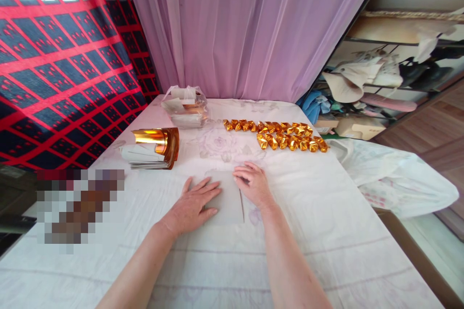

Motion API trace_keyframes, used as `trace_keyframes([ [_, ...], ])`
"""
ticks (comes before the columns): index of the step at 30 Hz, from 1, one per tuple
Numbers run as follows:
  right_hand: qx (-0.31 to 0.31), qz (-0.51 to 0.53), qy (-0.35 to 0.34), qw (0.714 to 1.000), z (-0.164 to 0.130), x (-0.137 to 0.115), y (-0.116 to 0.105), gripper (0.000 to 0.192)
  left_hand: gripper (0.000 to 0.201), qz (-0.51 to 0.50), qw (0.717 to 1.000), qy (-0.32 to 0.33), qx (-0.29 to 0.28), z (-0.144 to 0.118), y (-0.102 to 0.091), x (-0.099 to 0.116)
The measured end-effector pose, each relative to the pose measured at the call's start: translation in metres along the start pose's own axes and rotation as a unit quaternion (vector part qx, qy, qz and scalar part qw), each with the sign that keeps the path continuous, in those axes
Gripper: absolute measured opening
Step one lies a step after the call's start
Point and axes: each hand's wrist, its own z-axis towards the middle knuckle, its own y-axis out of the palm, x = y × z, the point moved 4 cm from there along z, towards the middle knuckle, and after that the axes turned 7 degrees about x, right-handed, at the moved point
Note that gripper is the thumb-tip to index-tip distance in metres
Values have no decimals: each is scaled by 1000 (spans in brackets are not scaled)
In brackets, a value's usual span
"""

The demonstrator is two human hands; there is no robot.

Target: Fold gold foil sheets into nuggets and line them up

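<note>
Forearms enter from the bottom edge, bare, reaching over the worktop (326,251), which is covered by a pale cloth with a faint floral print. Behind the worktop hangs a lilac curtain (246,29); to its left, a red and dark blue patterned cloth (65,72). At right, a white plastic bag (398,178) lies off the worktop's edge, with shelves of clutter (380,77) beyond.

A grey sheet (230,200) lies flat at the centre of the worktop, under both hands. Left hand (194,205): palm down on the sheet's left part, fingers spread and released, grasping nothing. Right hand (253,183): on the sheet's upper right corner, fingers curled at the edge; whether they pinch the sheet cannot be told.

Beyond the hands, a row of folded gold pieces (279,135) runs across the far worktop, bunching at its right end. To the left, a stack of sheets (152,154) has gold foil curling up from its top. A clear bag (186,106) holding more sheets sits near the curtain. No writing can be read on any item.
</note>
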Motion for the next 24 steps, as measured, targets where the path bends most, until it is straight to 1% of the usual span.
trace_keyframes([
  [5, -12, -15, 2, 1000, 0, -1, 1, 21, 53, -21, 1000, -7, -12, 0, -1, 0],
  [11, 0, -23, 7, 1000, 0, 0, 2, 20, 54, -21, 1000, -1, -4, -1, 1, 1],
  [13, 13, -29, 4, 999, 1, 0, 1, 20, 54, -19, 1000, 5, 4, -1, 1, 1],
  [18, 76, -11, -35, 996, 2, -10, -4, 25, 54, -22, 1000, 9, 6, -1, 1, 0],
  [19, 71, -7, -41, 997, 1, -13, -3, 26, 54, -22, 1000, 4, 3, 0, 1, 0],
  [22, 23, -13, -52, 998, 0, -20, 4, 26, 55, -19, 1000, -16, -9, 0, -1, 1],
  [24, 6, -24, -51, 998, -1, -21, 8, 25, 55, -18, 999, -24, -14, 1, -2, 2],
])
